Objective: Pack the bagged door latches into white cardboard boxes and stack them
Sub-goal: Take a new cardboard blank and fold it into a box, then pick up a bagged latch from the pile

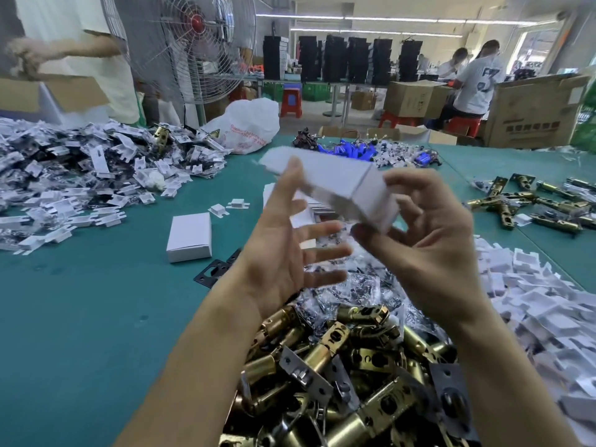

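You're opening up a white cardboard box, held mid-air at centre. Your right hand pinches its 4 o'clock end. Your left hand is splayed beside it, fingers apart. The next move is probably to fetch from the latches heaped at 6 o'clock.

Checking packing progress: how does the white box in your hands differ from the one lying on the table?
The held box is in the air and tilted, gripped by the right hand with the left hand touching it; the table box lies flat, untouched. The held box looks longer, one end seemingly unfolded; the table box is closed and compact. Both are plain white cardboard.
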`<state>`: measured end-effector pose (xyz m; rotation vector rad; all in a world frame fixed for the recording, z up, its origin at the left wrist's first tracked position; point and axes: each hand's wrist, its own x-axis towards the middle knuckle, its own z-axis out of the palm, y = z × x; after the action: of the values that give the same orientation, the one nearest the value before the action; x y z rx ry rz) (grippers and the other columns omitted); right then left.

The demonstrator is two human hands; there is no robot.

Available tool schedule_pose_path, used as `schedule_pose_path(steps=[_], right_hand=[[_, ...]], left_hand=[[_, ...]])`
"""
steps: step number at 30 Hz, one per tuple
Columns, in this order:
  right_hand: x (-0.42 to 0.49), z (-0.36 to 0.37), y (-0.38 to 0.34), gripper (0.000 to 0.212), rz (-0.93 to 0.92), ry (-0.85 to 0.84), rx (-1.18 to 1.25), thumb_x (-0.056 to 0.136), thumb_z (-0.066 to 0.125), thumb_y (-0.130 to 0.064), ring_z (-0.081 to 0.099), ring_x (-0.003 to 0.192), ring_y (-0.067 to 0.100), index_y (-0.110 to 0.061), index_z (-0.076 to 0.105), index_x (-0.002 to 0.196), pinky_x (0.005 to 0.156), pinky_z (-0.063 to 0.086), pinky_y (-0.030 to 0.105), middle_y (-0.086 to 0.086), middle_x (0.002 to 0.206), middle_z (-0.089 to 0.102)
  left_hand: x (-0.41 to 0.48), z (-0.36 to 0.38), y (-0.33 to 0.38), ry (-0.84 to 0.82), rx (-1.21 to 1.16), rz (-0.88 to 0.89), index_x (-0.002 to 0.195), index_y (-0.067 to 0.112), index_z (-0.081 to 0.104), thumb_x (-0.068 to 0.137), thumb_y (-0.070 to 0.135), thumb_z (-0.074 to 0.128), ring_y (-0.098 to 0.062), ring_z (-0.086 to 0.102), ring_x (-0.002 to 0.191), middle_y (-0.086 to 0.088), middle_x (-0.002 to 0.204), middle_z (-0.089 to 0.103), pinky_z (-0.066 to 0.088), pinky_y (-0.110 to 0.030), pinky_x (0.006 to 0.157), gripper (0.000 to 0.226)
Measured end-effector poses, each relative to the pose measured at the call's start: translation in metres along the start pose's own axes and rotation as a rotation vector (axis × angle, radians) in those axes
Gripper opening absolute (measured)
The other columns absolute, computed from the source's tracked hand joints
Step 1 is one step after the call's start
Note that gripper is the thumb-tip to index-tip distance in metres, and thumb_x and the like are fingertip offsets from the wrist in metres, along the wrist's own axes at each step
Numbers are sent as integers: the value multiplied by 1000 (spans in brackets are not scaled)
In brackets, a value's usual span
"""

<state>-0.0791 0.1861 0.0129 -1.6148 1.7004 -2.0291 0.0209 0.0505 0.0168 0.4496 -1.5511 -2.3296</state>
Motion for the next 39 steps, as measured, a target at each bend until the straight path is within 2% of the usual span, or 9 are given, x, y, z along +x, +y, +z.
schedule_pose_path(steps=[3,6,8,12,17,23,31,35,39], right_hand=[[-3,7,2,49,87,-182,-36,76,73,14,66,113,14,-21,60,107,78,62,44,-7,119,66],[-4,10,4,39,171,-316,-216,80,77,-4,57,122,-3,-30,64,106,102,51,36,-15,129,63],[-4,9,6,29,204,-368,-366,85,76,-22,55,119,-10,-37,64,108,105,46,32,-19,125,65],[-7,8,14,26,301,-459,-666,92,65,-34,58,103,-7,-36,64,118,97,49,28,-21,115,67],[1,35,7,33,267,-722,-856,89,63,-30,57,112,9,-34,62,122,97,49,37,-13,123,64],[9,88,8,41,50,-1021,-1089,83,64,-16,62,104,29,-27,61,123,72,41,31,5,110,65],[16,82,16,28,-6,-956,-1126,90,62,-29,59,110,26,-20,64,116,81,49,36,3,117,61],[25,43,17,24,209,-647,-1069,92,63,-37,52,108,22,-19,62,108,92,47,42,2,108,57],[22,-6,17,13,375,-319,-919,89,71,-30,60,89,11,-25,59,92,71,47,23,-11,90,60]], left_hand=[[-1,-4,0,-142,-294,0,139,7,53,70,76,55,-36,64,107,-18,124,62,58,-52,84,98],[3,-11,-3,-37,-473,50,125,7,59,65,65,69,-26,68,86,-11,103,64,58,-48,81,84],[6,-12,-5,100,-373,101,109,10,65,65,61,72,-15,66,68,-3,85,65,56,-39,76,68],[11,-12,-4,392,-209,277,122,26,46,57,52,90,-2,65,63,11,80,63,52,-25,51,82],[17,-25,-4,465,-47,523,119,32,33,54,46,84,3,67,82,22,98,68,53,-36,72,84],[18,-29,-2,578,57,772,118,26,37,62,24,92,-2,67,85,7,103,66,54,-19,75,79],[20,-31,-5,639,238,859,119,36,38,61,32,91,-17,65,99,-1,115,65,56,-31,84,78],[20,-32,-3,623,224,865,112,42,37,59,30,93,-9,67,96,9,108,66,56,-26,81,78],[19,-29,-9,552,275,748,115,39,38,51,44,91,4,64,91,14,107,64,53,-14,76,83]])
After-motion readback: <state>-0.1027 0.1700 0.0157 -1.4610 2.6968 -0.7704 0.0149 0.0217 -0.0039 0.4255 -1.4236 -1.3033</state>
